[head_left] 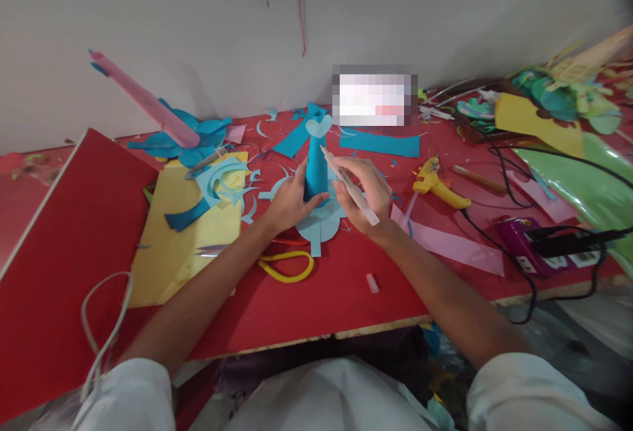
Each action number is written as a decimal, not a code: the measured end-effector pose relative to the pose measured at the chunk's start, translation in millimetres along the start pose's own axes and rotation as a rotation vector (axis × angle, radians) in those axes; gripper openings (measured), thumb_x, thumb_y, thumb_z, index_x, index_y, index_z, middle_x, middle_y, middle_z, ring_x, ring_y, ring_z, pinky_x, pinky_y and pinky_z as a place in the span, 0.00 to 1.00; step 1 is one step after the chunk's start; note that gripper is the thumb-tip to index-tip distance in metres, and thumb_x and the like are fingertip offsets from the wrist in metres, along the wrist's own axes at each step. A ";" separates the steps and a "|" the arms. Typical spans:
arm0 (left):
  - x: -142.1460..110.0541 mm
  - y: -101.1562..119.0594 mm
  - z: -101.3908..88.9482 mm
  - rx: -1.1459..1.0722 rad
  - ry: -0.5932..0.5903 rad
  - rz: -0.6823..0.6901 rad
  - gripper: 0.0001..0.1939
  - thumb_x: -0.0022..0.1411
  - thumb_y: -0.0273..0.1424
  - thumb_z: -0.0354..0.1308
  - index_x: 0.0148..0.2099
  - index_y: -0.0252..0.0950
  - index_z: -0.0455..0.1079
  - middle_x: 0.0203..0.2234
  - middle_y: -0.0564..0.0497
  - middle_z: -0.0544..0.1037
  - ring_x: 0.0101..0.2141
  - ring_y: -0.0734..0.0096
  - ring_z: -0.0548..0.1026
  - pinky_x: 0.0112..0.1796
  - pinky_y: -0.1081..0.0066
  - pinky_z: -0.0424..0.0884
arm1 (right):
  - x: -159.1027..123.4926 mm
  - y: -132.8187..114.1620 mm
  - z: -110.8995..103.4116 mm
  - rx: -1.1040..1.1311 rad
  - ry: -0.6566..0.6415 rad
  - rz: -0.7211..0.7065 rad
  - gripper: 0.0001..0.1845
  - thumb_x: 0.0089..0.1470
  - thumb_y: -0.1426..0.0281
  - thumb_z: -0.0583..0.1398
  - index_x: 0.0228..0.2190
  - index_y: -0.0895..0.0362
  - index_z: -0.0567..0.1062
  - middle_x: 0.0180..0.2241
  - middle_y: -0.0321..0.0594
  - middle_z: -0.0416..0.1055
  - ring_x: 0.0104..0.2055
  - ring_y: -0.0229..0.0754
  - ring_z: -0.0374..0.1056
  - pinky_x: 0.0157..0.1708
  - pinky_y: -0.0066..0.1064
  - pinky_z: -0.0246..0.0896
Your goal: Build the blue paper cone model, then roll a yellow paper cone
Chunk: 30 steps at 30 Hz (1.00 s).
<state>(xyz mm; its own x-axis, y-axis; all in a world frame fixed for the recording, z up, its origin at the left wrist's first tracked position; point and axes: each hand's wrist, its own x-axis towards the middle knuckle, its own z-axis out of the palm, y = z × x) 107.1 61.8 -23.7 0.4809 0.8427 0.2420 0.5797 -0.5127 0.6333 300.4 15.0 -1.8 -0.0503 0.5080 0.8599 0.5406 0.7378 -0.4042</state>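
My left hand [287,201] is wrapped round the lower part of a blue paper cone [315,171], which stands upright on a light blue scalloped paper base [324,230]. A pale blue paper heart [319,126] sits at the cone's top. Between the fingers and thumb of my right hand [366,188] is a white pen [352,190], its tip close to the cone's upper side; whether it touches, I cannot tell. Below my left hand lie scissors with yellow handles [287,266]. A small pinkish cap [372,283] rests near the table's front edge.
A yellow glue gun [440,184] and a purple power box [529,246] with black cables lie at right. Blue paper strips [380,143] and scraps lie behind. At left are yellow sheets [188,240], a red board [74,253] and a pink paper tube [143,98] on blue petals.
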 end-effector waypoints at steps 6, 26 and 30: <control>0.0 0.7 -0.3 0.006 -0.003 -0.002 0.45 0.65 0.56 0.58 0.73 0.35 0.53 0.47 0.40 0.80 0.41 0.54 0.80 0.44 0.57 0.76 | 2.1 -0.4 -0.2 0.021 0.011 -0.016 0.17 0.68 0.66 0.59 0.57 0.52 0.73 0.47 0.45 0.80 0.44 0.47 0.77 0.43 0.42 0.78; 0.4 1.0 -0.5 -0.001 -0.010 -0.012 0.45 0.66 0.55 0.59 0.73 0.36 0.52 0.49 0.39 0.80 0.43 0.53 0.80 0.45 0.56 0.76 | 2.3 -0.8 0.0 -0.004 0.034 -0.011 0.15 0.68 0.66 0.58 0.54 0.53 0.73 0.45 0.46 0.80 0.43 0.46 0.78 0.42 0.42 0.78; 0.0 0.8 -0.5 0.003 -0.007 -0.014 0.44 0.66 0.55 0.58 0.74 0.36 0.51 0.50 0.39 0.80 0.43 0.54 0.80 0.46 0.55 0.76 | 1.9 -1.4 1.2 -0.001 0.044 -0.008 0.14 0.68 0.66 0.58 0.52 0.53 0.75 0.43 0.46 0.80 0.41 0.45 0.77 0.40 0.41 0.78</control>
<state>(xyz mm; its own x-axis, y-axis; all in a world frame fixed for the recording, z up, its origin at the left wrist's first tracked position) 107.2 61.5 -22.9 0.4775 0.8486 0.2279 0.5882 -0.5014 0.6345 298.5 15.5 0.0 -0.0172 0.4818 0.8761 0.5408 0.7415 -0.3971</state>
